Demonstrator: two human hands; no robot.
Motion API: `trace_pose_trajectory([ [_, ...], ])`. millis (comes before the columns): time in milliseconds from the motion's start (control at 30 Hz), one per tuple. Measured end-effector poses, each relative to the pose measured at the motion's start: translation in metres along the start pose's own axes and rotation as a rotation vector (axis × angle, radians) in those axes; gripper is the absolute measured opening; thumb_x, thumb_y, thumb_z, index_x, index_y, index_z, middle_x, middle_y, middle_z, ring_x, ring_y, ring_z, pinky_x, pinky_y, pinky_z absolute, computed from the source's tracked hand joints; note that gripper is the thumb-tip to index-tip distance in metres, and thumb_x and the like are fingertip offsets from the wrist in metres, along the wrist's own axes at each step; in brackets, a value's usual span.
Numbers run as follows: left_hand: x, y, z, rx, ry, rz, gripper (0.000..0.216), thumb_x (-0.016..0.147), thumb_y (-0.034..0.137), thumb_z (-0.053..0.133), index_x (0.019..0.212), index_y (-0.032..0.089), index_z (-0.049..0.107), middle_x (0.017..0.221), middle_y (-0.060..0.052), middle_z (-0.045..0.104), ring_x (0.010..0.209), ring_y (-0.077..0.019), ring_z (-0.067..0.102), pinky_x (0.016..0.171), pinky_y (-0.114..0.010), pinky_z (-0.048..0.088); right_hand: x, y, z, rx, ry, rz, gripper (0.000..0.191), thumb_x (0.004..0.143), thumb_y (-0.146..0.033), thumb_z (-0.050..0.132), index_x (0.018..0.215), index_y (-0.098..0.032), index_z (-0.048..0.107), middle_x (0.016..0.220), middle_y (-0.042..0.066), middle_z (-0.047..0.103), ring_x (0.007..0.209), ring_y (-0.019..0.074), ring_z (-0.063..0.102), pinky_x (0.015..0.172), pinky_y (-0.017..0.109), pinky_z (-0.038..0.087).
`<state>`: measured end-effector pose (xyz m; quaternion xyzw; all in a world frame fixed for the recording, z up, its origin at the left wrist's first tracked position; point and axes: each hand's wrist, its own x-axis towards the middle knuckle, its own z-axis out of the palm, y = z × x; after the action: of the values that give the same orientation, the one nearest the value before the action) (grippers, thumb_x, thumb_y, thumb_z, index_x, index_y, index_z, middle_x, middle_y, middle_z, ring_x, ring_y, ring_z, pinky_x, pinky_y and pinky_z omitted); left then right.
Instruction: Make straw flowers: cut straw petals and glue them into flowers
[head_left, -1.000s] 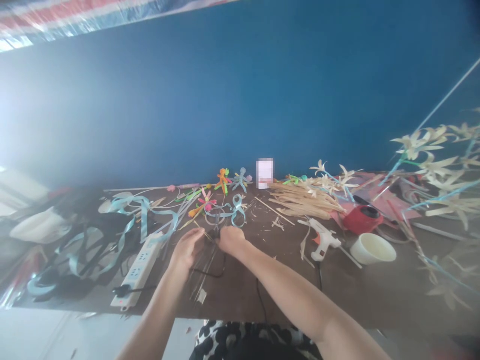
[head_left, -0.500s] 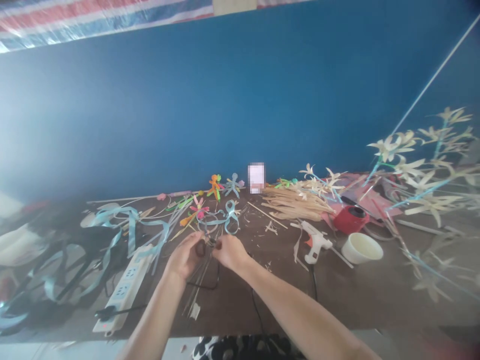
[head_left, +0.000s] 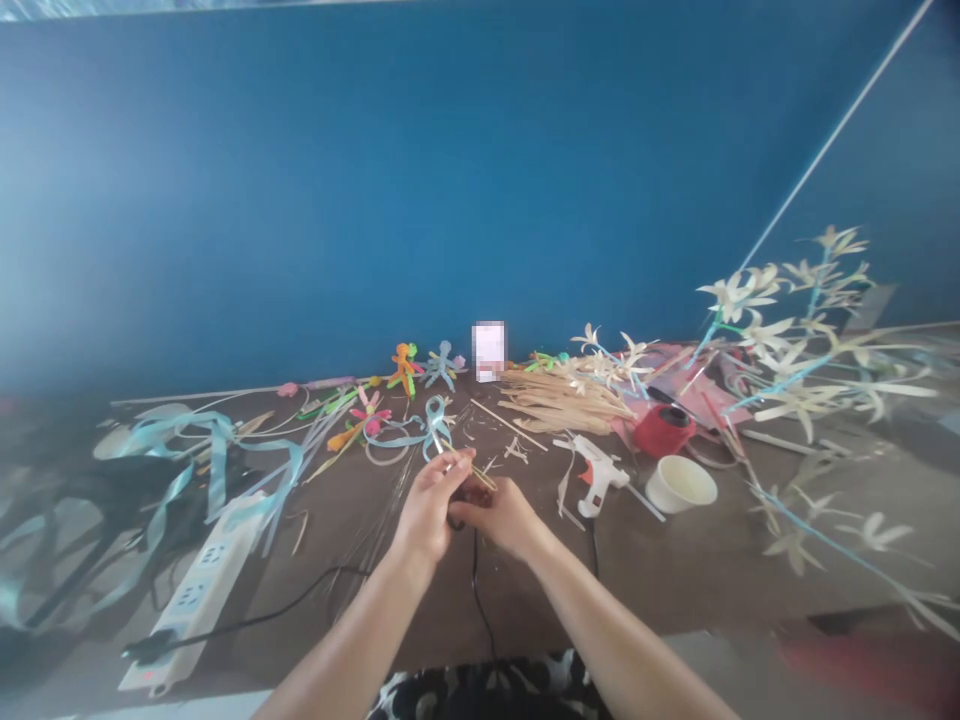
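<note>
My left hand [head_left: 429,505] and my right hand [head_left: 501,515] meet over the middle of the brown table [head_left: 675,570]. The left fingers pinch a thin pale straw strip [head_left: 466,465] that slants up toward the back. The right hand is closed around a small dark tool [head_left: 471,494] between the hands; a black cord [head_left: 475,590] runs from there toward me. A light blue ribbon bow [head_left: 433,420] lies just behind the hands.
A white glue gun [head_left: 595,474], a white cup [head_left: 680,484] and a red tape dispenser [head_left: 663,429] stand to the right. A heap of straw strips [head_left: 562,400] lies behind them. Straw flower branches [head_left: 795,350] fill the right. A white power strip [head_left: 196,592] and blue ribbons [head_left: 217,460] lie left.
Both hands have come closer together and lifted the strip and the dark tool off the table. My head has turned left, so everything sits further right in view.
</note>
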<state>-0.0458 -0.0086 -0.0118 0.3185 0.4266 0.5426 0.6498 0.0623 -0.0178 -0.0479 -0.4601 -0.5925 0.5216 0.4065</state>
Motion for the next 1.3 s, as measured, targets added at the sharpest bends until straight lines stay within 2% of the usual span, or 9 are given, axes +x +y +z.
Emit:
trace_pose_trajectory([
  [133,0.000,0.004,0.015,-0.076,-0.065,-0.026,0.011,0.058,0.019,0.068,0.060,0.014,0.058,0.098,-0.007,0.062,0.084,-0.0168,0.056,0.073,-0.026,0.040,0.004,0.006,-0.012,0.038,0.073,0.025,0.019,0.064,-0.029,0.058,0.070,-0.012,0.062,0.054,-0.004,0.050,0.048,0.0062,0.036,0.045,0.018,0.029],
  [267,-0.002,0.004,0.010,-0.172,-0.111,-0.035,0.011,0.060,0.018,0.066,0.064,0.016,0.057,0.105,-0.006,0.059,0.097,-0.0189,0.052,0.077,-0.027,0.040,0.001,0.015,-0.019,0.085,0.135,0.098,0.022,0.063,-0.033,0.058,0.066,-0.012,0.061,0.049,-0.005,0.046,0.042,0.0045,0.033,0.040,0.017,0.024],
  [367,0.008,-0.002,-0.001,-0.250,0.001,-0.044,0.012,0.063,0.020,0.065,0.072,0.019,0.057,0.101,-0.002,0.060,0.086,-0.0141,0.056,0.068,-0.024,0.043,-0.004,0.023,-0.027,0.228,0.156,0.188,0.026,0.065,-0.037,0.057,0.072,-0.012,0.060,0.044,-0.006,0.041,0.037,0.0035,0.028,0.035,0.016,0.019],
  [433,0.021,-0.008,-0.007,-0.287,0.098,-0.143,0.015,0.063,0.023,0.065,0.074,0.020,0.057,0.089,-0.001,0.061,0.072,-0.0112,0.057,0.061,-0.023,0.043,-0.007,0.027,-0.034,0.339,0.128,0.240,0.027,0.065,-0.037,0.059,0.073,-0.011,0.059,0.041,-0.007,0.038,0.034,0.0030,0.025,0.033,0.017,0.015],
  [533,0.040,-0.019,-0.009,-0.338,0.206,-0.255,0.017,0.062,0.025,0.066,0.075,0.019,0.056,0.080,-0.001,0.061,0.064,-0.0098,0.056,0.059,-0.023,0.042,-0.011,0.031,-0.042,0.505,0.061,0.247,0.026,0.064,-0.035,0.061,0.076,-0.012,0.059,0.049,-0.003,0.050,0.033,0.0025,0.026,0.033,0.017,0.015],
  [667,0.055,-0.030,-0.001,-0.362,0.219,-0.131,0.018,0.063,0.028,0.064,0.078,0.021,0.056,0.087,-0.001,0.060,0.074,-0.0106,0.056,0.067,-0.024,0.041,-0.019,0.031,-0.043,0.733,0.056,0.255,0.025,0.066,-0.035,0.061,0.078,-0.014,0.056,0.065,0.002,0.058,0.035,0.0020,0.026,0.035,0.018,0.017],
  [833,0.063,-0.039,0.006,-0.337,0.209,-0.001,0.022,0.063,0.029,0.064,0.082,0.023,0.055,0.094,-0.001,0.059,0.080,-0.0109,0.055,0.071,-0.025,0.038,-0.026,0.023,-0.035,0.922,-0.035,0.348,0.042,0.073,-0.056,0.042,0.070,-0.016,0.052,0.055,-0.002,0.048,0.037,0.0041,0.028,0.038,0.019,0.019],
  [1067,0.062,-0.041,0.008,-0.285,0.149,0.062,0.024,0.063,0.030,0.064,0.084,0.023,0.055,0.093,0.000,0.059,0.079,-0.0098,0.054,0.070,-0.024,0.036,-0.036,0.011,-0.025,1.098,-0.209,0.410,0.052,0.075,-0.062,0.030,0.069,-0.015,0.051,0.054,-0.003,0.044,0.036,0.0042,0.024,0.039,0.019,0.017],
  [1300,0.060,-0.044,0.007,-0.280,0.105,0.113,0.021,0.064,0.029,0.063,0.083,0.022,0.056,0.090,0.000,0.058,0.079,-0.0094,0.053,0.070,-0.023,0.036,-0.034,0.004,-0.025,1.195,-0.167,0.398,0.053,0.074,-0.064,0.029,0.069,-0.016,0.051,0.054,-0.004,0.039,0.038,0.0045,0.021,0.038,0.019,0.018],
])
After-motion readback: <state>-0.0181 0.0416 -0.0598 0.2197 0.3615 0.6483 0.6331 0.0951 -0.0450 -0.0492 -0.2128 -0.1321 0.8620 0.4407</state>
